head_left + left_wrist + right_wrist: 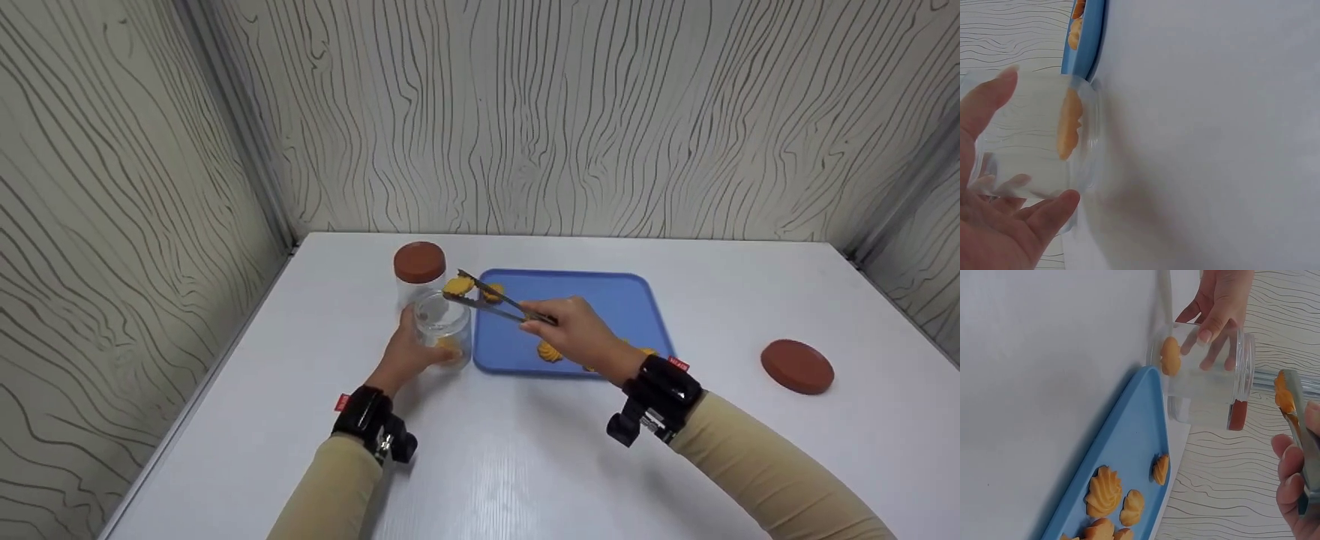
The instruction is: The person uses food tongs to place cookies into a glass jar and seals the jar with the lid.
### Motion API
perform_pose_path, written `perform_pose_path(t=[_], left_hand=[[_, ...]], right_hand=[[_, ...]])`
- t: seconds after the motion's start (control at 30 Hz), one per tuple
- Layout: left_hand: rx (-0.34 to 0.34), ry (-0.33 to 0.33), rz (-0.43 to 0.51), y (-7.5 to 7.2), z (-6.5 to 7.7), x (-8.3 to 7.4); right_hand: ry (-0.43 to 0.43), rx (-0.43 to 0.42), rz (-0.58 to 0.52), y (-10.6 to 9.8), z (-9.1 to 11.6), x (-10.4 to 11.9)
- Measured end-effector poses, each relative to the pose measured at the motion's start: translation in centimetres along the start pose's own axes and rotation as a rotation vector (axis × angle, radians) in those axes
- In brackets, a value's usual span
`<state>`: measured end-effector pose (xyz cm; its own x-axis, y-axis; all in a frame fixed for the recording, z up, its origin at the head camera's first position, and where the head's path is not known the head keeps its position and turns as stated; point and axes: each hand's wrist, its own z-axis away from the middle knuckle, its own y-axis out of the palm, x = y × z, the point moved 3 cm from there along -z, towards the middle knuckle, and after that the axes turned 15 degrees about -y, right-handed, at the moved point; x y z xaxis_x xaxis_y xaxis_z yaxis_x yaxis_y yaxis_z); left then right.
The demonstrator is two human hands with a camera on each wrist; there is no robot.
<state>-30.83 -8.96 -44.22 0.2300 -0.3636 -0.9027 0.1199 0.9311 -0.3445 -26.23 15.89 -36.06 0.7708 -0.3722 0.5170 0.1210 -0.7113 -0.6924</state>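
My left hand (405, 352) grips an uncapped clear jar (457, 330) standing upright left of the blue tray. Inside, one golden piped cookie (1070, 125) lies at the bottom, visible through the wall in both wrist views. Metal tongs (484, 305) are in my right hand (574, 330), their arms squeezed together by fingers and thumb. Between their tips sits another cookie (459, 286), just above and slightly right of the jar's mouth. In the right wrist view, this cookie (1283, 392) appears beyond the jar's rim (1247, 363).
The blue tray (600, 300) holds several cookies, including a swirled one (1103, 491); my right forearm hides part of it. Behind the held jar stands a second jar with a brown-red lid (418, 262). A matching loose lid (797, 366) lies on the white table (480, 465) at right.
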Motion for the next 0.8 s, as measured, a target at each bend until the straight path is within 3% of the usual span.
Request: perform_pose_path(t=[0.47, 0.8], left_hand=[[-0.015, 0.017, -0.013, 0.0, 0.1, 0.2], [-0.028, 0.043, -0.029, 0.1, 0.1, 0.2]], right_hand=[[0.012, 0.038, -0.073, 1.4, -0.2, 0.2], [-0.073, -0.005, 0.017, 1.9, -0.8, 0.3]])
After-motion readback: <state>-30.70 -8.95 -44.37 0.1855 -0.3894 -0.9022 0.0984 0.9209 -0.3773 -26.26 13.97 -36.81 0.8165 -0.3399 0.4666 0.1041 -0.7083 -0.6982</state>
